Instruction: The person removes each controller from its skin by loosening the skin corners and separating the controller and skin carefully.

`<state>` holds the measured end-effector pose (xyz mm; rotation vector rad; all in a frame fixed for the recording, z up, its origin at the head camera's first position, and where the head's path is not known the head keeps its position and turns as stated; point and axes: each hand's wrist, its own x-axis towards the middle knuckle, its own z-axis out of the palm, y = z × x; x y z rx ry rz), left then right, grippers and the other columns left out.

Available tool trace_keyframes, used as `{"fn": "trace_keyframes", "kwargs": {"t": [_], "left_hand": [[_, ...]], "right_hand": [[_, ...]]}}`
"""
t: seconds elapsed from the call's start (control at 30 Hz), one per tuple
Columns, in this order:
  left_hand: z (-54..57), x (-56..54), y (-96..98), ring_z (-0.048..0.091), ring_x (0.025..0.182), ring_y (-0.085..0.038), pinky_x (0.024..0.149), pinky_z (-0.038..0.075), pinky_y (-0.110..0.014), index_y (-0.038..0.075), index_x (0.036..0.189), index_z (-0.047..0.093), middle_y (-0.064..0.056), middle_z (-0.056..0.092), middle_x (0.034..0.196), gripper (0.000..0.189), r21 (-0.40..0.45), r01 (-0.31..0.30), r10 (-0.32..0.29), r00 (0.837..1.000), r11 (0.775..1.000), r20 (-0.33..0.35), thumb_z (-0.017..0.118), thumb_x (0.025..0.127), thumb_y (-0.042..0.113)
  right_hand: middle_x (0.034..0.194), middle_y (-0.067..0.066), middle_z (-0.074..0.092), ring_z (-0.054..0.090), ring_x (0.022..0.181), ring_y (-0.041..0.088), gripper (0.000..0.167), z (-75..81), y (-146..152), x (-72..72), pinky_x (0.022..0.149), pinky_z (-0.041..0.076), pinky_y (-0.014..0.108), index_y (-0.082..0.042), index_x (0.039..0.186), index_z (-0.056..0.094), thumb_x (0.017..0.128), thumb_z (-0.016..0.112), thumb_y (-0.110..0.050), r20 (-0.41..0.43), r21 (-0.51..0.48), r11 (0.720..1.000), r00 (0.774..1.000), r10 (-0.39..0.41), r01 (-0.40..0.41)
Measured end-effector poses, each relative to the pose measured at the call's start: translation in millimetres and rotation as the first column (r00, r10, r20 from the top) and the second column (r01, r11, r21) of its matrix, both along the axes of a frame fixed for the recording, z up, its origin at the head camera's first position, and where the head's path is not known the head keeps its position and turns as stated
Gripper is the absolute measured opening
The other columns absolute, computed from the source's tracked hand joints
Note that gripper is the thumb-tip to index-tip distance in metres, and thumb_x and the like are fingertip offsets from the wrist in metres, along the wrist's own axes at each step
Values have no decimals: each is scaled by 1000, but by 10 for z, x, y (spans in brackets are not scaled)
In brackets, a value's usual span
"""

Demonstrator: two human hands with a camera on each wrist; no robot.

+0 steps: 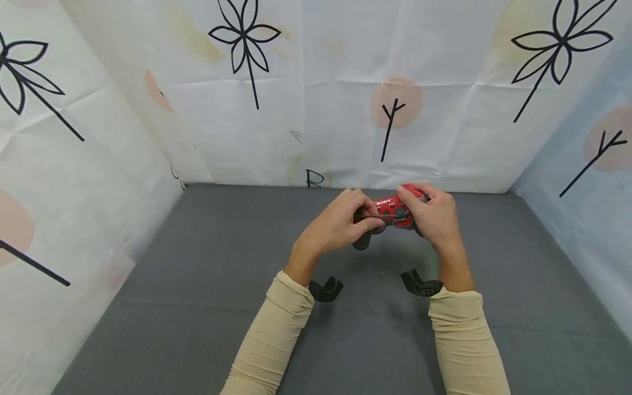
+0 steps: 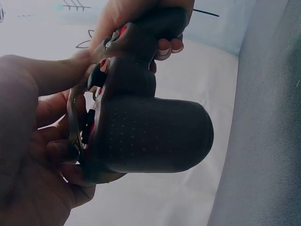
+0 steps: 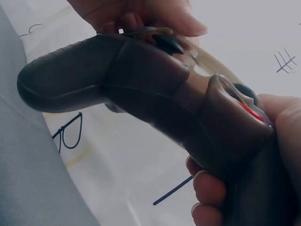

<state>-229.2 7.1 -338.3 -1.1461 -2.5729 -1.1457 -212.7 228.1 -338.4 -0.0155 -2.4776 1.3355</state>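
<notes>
A red SONY game controller (image 1: 387, 207) is held up above the far part of the grey table. A dark, smoky silicone cover (image 2: 155, 136) wraps its back and grips, and the cover's front edge stands away from the red face in the left wrist view. My left hand (image 1: 340, 219) pinches that lifted edge between thumb and fingers at the controller's left side. Around the right grip, my right hand (image 1: 439, 216) holds the controller, thumb on its front and fingertips (image 3: 209, 188) behind. Black thumbsticks (image 3: 167, 43) poke out past the cover's edge.
The grey table (image 1: 207, 307) spreads under both forearms. White cloth walls (image 1: 336, 126) with printed flowers and twigs stand at the back and both sides, the back one close behind the hands. Black wrist mounts (image 1: 326, 289) jut inward at each cuff.
</notes>
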Motion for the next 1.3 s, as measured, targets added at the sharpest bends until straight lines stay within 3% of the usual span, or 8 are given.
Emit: {"fn": "trace_keyframes", "kwargs": {"t": [0.2,0.5,0.73,0.83,0.97,1.1,1.17,1.3], "left_hand": [[-48,-36,-4,44,86,-14,74,41,-26,14,96,66,3,62,91,17,0,-1,1,1000,1000,2,78,91,26],[-61,-60,-3,41,88,-15,75,38,-26,14,96,66,2,61,93,17,-43,-20,17,997,999,-69,77,92,27],[-56,-50,-14,41,91,-16,79,39,-28,13,95,64,1,61,94,17,-41,-16,12,995,999,-99,78,92,23],[-77,-68,-17,44,90,-16,83,40,-31,12,92,66,0,62,92,14,4,-11,12,982,1000,-187,77,92,21],[-105,-95,-25,45,85,-17,82,40,-32,12,87,71,1,64,90,10,94,-31,60,946,995,-320,78,90,18],[-108,-108,-25,44,82,-17,78,40,-32,12,87,74,1,68,89,9,152,-47,104,914,987,-391,82,87,18],[-100,-106,-25,46,83,-17,78,42,-30,12,89,75,0,70,92,11,159,-56,114,915,986,-386,83,86,19],[-94,-102,-48,51,89,-16,79,45,-27,10,98,71,-1,71,95,21,161,-87,134,941,983,-310,84,84,19]], "right_hand": [[61,-21,61,58,56,5,54,-8,-11,-7,53,50,23,-12,128,71,94,67,-53,14,16,1000,1000,-13,12],[55,-23,58,58,48,5,55,-20,-40,-7,50,51,24,-13,130,70,94,67,-54,41,-51,998,999,-34,36],[59,-22,59,58,54,4,55,-11,-78,4,52,51,22,-12,130,70,93,67,-54,41,-69,995,997,-64,67],[62,-22,59,58,57,2,55,-7,-113,-2,53,50,19,-12,129,71,93,67,-54,20,-91,990,994,-106,108],[64,-20,59,58,53,2,54,-8,-176,-16,51,51,19,-11,128,72,93,68,-52,-37,-151,979,988,-147,140],[64,-17,59,57,51,2,51,-26,-215,-14,50,51,18,-10,127,72,94,68,-49,-81,-210,963,979,-187,167],[66,-17,59,56,53,2,50,-38,-228,-10,50,50,17,-10,127,72,94,68,-48,-99,-221,957,972,-213,187],[64,-16,56,51,53,3,49,-56,-252,-16,49,46,17,-10,125,73,94,69,-47,-143,-212,957,962,-233,200]]}}
